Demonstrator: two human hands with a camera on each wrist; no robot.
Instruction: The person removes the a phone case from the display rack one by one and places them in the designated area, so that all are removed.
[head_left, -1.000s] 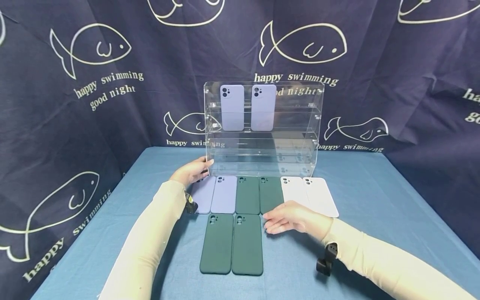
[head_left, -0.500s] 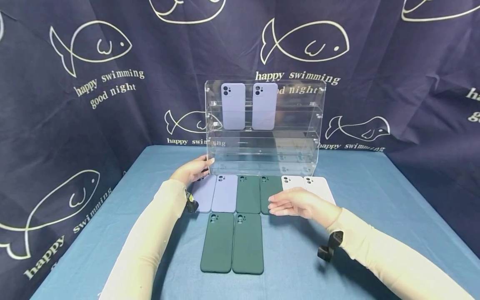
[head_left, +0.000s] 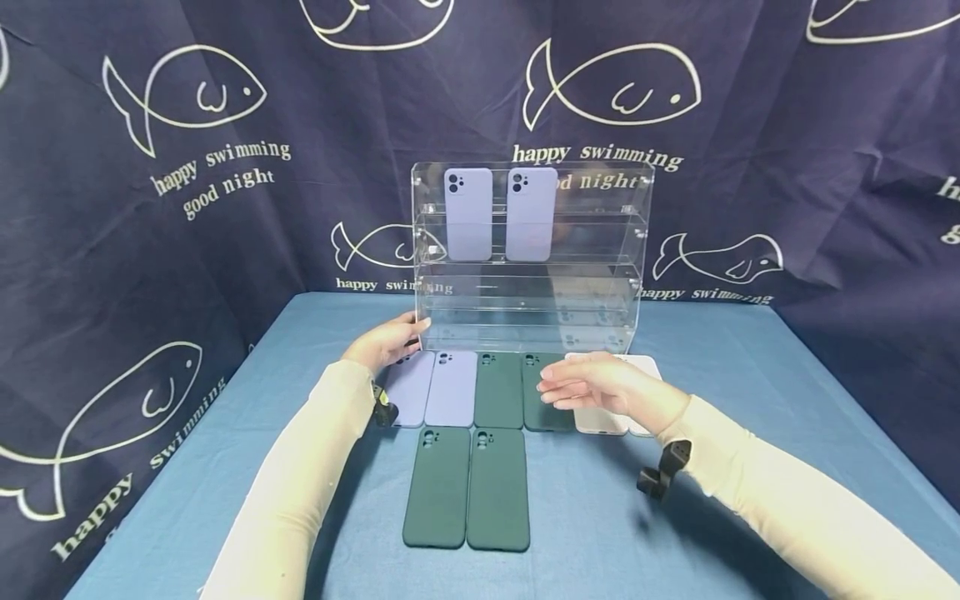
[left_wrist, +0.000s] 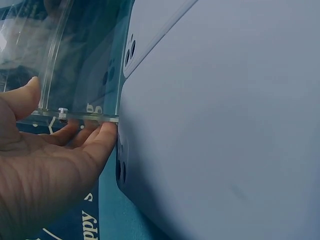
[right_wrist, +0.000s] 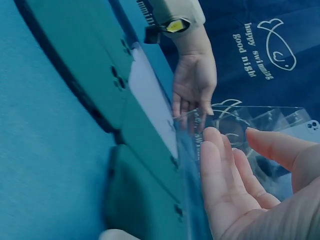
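A clear acrylic display rack (head_left: 525, 287) stands at the back of the table. On its upper part, two lilac phone cases (head_left: 468, 214) lean side by side. My left hand (head_left: 382, 340) holds the rack's lower left edge, thumb in front and fingers around the side panel (left_wrist: 75, 116). My right hand (head_left: 603, 385) hovers, fingers extended and holding nothing, over the right green phone case (head_left: 546, 412) and the white phone cases (head_left: 600, 421), partly hiding them. In the right wrist view, the right-hand fingers (right_wrist: 212, 175) are apart from the thumb.
In a row before the rack lie lilac cases (head_left: 450, 392), green cases (head_left: 498, 392) and white ones. Two more green cases (head_left: 435, 492) lie nearer the front. Blue cloth (head_left: 600, 533) covers the table. A dark fish-printed curtain (head_left: 315, 167) hangs behind and at the sides.
My right hand has moved away from the front green cases, up and slightly right, over the white cases. My left hand stays on the rack.
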